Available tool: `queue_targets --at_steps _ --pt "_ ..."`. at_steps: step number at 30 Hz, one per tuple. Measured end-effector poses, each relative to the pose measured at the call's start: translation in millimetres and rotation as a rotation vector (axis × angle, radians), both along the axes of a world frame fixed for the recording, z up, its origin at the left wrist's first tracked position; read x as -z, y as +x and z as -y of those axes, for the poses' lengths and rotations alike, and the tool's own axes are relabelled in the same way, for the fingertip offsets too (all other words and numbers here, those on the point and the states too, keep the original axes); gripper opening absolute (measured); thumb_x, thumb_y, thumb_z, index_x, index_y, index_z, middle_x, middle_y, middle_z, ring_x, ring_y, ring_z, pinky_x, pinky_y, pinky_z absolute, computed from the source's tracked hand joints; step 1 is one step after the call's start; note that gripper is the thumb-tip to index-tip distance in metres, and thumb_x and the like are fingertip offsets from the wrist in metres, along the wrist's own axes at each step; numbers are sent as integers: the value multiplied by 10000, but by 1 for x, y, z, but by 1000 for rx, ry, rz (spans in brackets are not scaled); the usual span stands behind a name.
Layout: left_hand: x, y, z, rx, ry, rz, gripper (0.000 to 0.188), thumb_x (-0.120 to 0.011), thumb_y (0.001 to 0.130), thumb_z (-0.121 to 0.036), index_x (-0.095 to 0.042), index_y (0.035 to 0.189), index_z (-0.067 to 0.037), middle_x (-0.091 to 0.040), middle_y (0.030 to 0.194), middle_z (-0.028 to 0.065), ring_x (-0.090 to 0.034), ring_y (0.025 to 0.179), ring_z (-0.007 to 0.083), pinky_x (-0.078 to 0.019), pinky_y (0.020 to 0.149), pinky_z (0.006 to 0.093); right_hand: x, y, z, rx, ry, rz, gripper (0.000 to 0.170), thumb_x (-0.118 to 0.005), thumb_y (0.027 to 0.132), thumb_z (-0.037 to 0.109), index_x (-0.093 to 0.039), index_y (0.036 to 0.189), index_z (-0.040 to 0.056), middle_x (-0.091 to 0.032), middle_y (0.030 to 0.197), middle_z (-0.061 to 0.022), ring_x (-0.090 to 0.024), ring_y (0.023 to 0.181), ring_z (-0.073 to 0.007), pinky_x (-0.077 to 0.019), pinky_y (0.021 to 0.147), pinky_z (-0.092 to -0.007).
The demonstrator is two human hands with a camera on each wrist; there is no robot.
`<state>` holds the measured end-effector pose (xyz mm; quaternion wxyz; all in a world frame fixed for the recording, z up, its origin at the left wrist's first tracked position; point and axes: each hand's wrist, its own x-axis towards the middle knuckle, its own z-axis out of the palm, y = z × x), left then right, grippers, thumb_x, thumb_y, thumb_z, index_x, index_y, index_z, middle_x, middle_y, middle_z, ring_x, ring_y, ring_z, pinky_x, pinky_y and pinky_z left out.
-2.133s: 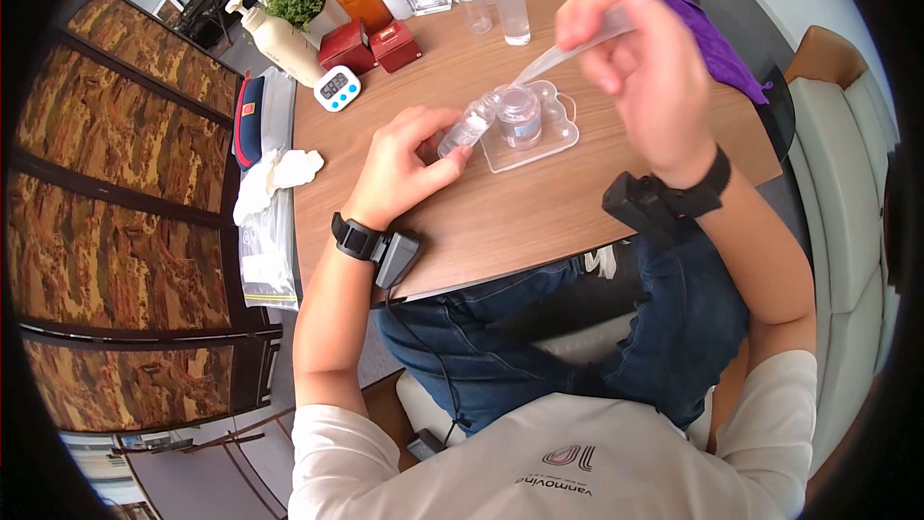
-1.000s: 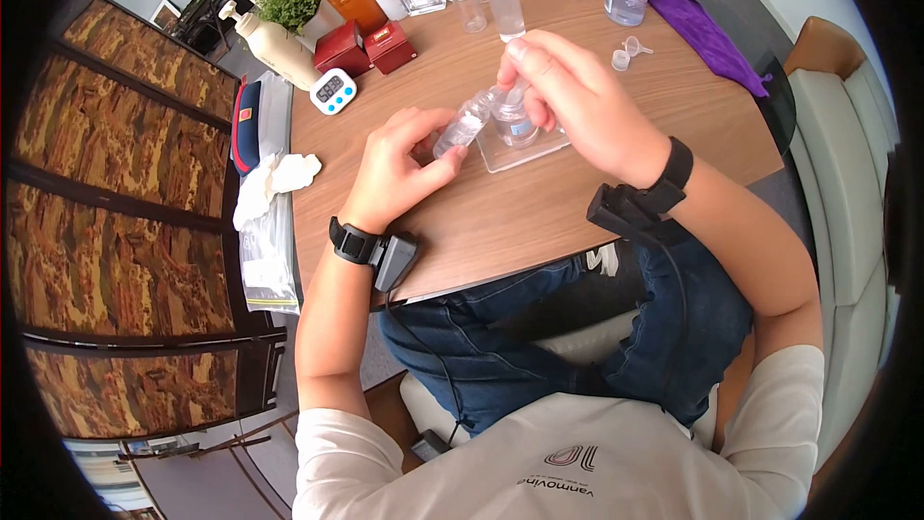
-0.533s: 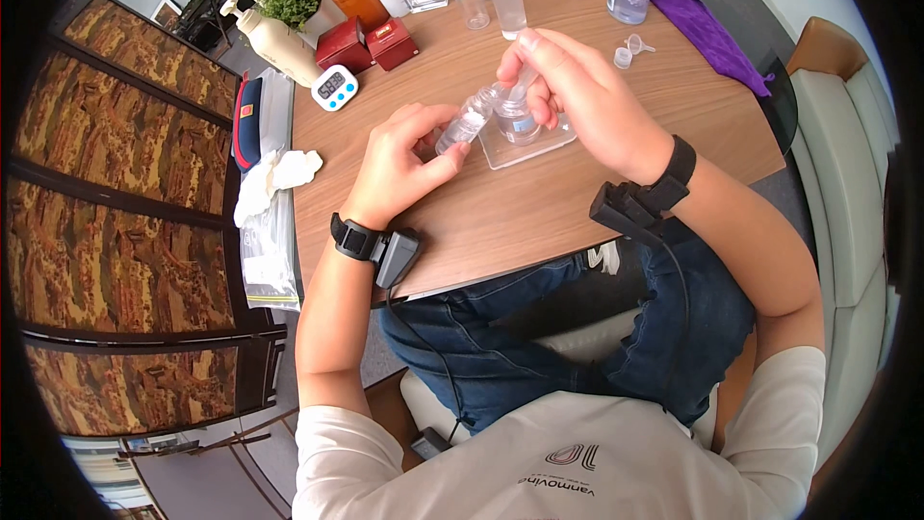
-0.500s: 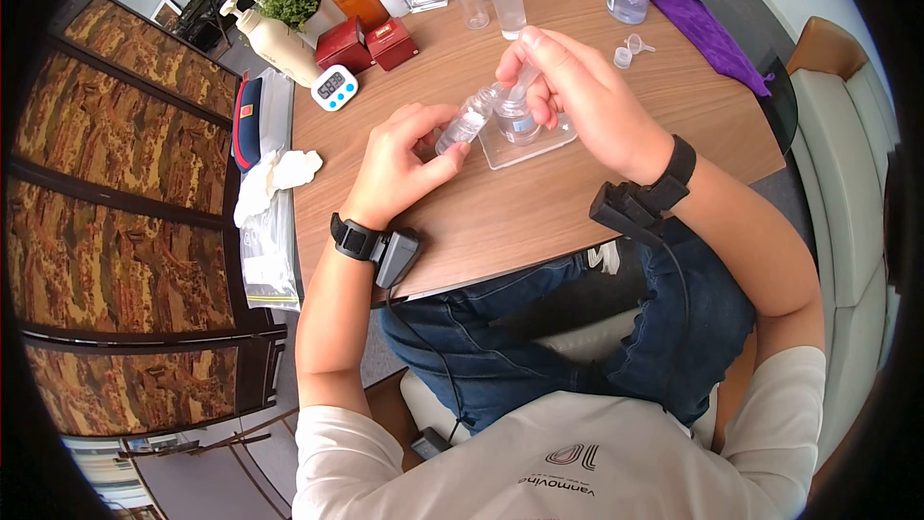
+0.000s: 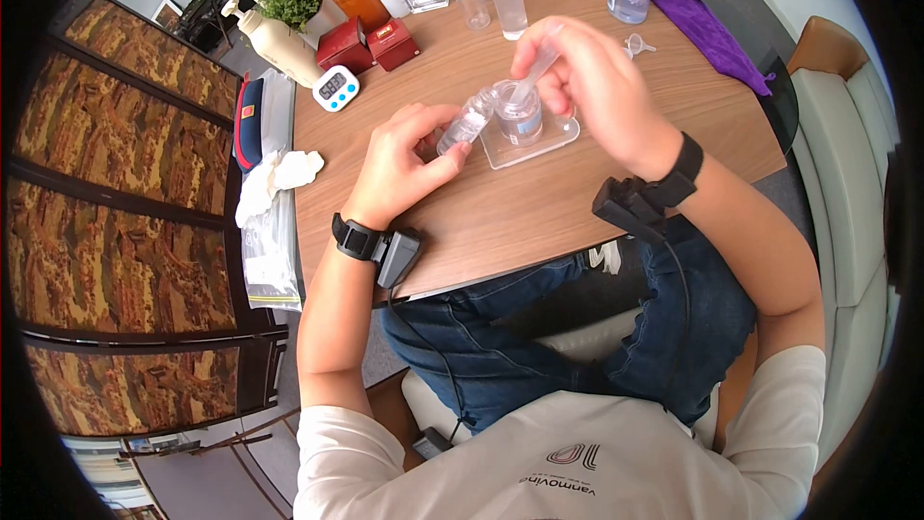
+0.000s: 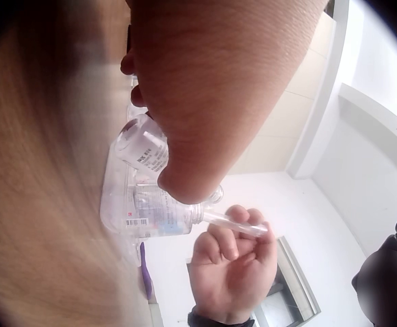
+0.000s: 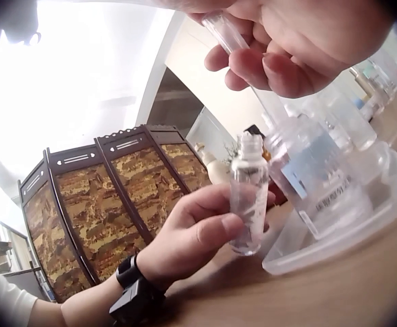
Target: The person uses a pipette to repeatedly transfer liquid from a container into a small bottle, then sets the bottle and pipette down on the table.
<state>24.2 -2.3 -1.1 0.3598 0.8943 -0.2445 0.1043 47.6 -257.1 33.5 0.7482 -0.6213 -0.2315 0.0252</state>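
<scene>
My left hand (image 5: 409,159) grips a small clear bottle (image 5: 462,135) with a printed label, tilted in the head view so its uncapped neck leans to the jar. The jar (image 5: 523,125) is clear and open, with a pale blue label, standing on a clear scalloped tray (image 5: 505,160). Above it, my right hand (image 5: 611,87) pinches a clear plastic dropper (image 5: 539,69) between thumb and fingers, its lower end in the jar's mouth. The right wrist view shows the dropper (image 7: 227,33) slanting down to the jar (image 7: 321,180), with the bottle (image 7: 247,204) beside it.
A clear bottle of liquid (image 5: 508,5) stands behind the jar, among several other bottles. Left of it are red boxes (image 5: 391,44) and a white timer (image 5: 335,89). A small funnel (image 5: 637,44) and a purple cloth (image 5: 707,34) lie on the right.
My right hand came down and left from high on the right, bringing the dropper from a flat slant to a steep one in the jar, then shifted slightly right. My left hand stayed put.
</scene>
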Motion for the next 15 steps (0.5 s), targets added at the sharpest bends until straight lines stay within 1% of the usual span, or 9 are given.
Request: queue_targets --at_steps 1,3,4,6,7,11,13,15 --pt "1 0 -1 4 -3 9 328 -788 816 -155 -712 1098 -7 -578 804 59 -535 710 160 -467 652 313 -5 1 5 -1 -1 1 426 -370 1092 324 -636 958 20 -614 824 -37 -463 639 -63 -391 601 -228" --pt "1 0 -1 5 0 9 328 -787 817 -155 -712 1098 -5 -576 804 58 -533 713 160 -467 655 312 -19 3 18 65 85 188 444 -354 1088 323 -637 954 8 -661 921 -82 -453 625 -66 -374 575 -232" --pt "1 0 -2 14 6 10 328 -785 818 -155 -711 1099 -3 -573 803 58 -531 716 160 -466 657 312 -27 0 22 59 85 185 444 -354 1088 323 -637 954 8 -661 921 -82 -453 625 -66 -374 575 -232" --pt "0 -1 -2 10 -2 -1 329 -784 818 -154 -712 1101 -3 -573 804 57 -531 717 161 -467 661 312 -41 -10 29 98 223 152 433 -287 1090 301 -598 983 20 -649 970 -112 -370 609 -85 -351 598 -233" --pt "0 -1 -1 12 -10 -11 331 -784 818 -154 -712 1104 -2 -572 805 57 -531 719 162 -467 664 312 -41 -12 29 71 244 154 452 -286 1092 320 -601 979 16 -651 970 -130 -371 619 -92 -354 605 -242" --pt "1 0 -1 6 -1 -10 337 -785 817 -157 -714 1108 -3 -573 806 57 -532 720 164 -468 664 314 -33 -13 17 33 197 190 464 -282 1094 325 -602 971 13 -655 978 -124 -376 622 -95 -362 623 -246" --pt "0 -1 0 -2 -12 -20 341 -786 816 -161 -714 1111 -5 -573 808 57 -533 721 164 -468 664 314 -28 -10 14 61 183 186 484 -347 1086 358 -647 955 2 -669 934 -88 -434 601 -69 -341 552 -228" --pt "-1 -1 0 -8 -11 -24 341 -787 816 -164 -715 1110 -6 -574 809 58 -535 720 164 -470 665 315 -27 -11 12 70 176 177 497 -346 1090 372 -648 955 2 -666 930 -84 -433 602 -67 -338 552 -224"
